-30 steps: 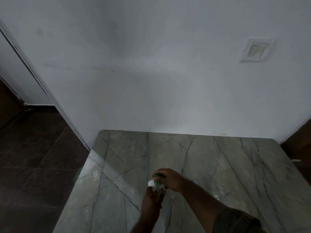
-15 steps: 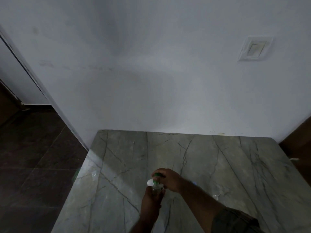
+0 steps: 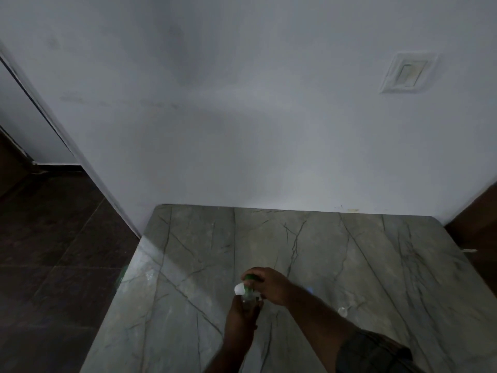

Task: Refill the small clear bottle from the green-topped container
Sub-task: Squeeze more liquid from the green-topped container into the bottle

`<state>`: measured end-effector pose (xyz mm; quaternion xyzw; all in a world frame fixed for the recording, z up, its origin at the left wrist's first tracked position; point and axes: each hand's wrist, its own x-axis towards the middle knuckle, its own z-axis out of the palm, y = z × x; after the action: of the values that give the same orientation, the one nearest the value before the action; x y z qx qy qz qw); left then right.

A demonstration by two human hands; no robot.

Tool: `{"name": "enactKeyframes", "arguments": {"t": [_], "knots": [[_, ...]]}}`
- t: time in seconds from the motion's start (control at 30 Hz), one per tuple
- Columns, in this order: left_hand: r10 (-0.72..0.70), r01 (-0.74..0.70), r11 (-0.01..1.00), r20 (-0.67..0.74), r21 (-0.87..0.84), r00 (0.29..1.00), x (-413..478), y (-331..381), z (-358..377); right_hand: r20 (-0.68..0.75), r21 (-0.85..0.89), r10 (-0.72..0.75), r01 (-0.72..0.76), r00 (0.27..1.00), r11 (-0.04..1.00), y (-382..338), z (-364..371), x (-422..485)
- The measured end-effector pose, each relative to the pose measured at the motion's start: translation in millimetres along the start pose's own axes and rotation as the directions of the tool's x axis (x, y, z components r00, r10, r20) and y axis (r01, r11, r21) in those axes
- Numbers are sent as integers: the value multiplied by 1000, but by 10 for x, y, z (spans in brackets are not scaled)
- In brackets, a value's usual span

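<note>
The thing that matters here is how the two vessels stack. The small clear bottle stands in my left hand, upright as far as I can tell, close to my body and low over the table. I cannot tell whether its base touches the stone. The green-topped container sits directly above the bottle, touching or almost touching its mouth, so the line between them runs nearly straight up and down. The container's pale body pokes out to the left of my right hand, and a strip of green shows just under my knuckles. In this dim light I cannot make out which end of it points down.

My left hand is wrapped round the bottle from the near side, fingers curled about it, forearm coming straight up from the bottom of the view. My right hand comes in from the right, the arm crossing the table at a slant, and its fingers are bent over the container's top, gripping it from above.

I judge that the pour depends on keeping the container's opening centred over the bottle's narrow mouth; a small sideways drift would spill onto the stone. Both hands are equally close to the join. A small clear piece lies on the table, well apart to the right.
</note>
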<state>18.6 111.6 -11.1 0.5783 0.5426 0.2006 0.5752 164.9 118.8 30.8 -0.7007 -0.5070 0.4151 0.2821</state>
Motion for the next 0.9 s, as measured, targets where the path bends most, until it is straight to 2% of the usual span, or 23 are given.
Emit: {"name": "enactKeyframes", "arguments": {"t": [0.3, 0.47, 0.73, 0.9], "knots": [[21, -21, 1000, 3, -21, 1000, 9, 104, -45, -6, -10, 16, -16, 1000, 1000, -96, -37, 18], [-17, 18, 998, 17, -65, 1000, 13, 63, -12, -9, -42, 16, -16, 1000, 999, -70, -7, 16], [18, -17, 1000, 29, -24, 999, 37, 113, -50, 7, 72, 82, -82, 997, 994, -125, -50, -8], [7, -6, 999, 21, -49, 1000, 62, 97, -40, -18, 39, 53, -53, 998, 998, -104, -44, 24]]}}
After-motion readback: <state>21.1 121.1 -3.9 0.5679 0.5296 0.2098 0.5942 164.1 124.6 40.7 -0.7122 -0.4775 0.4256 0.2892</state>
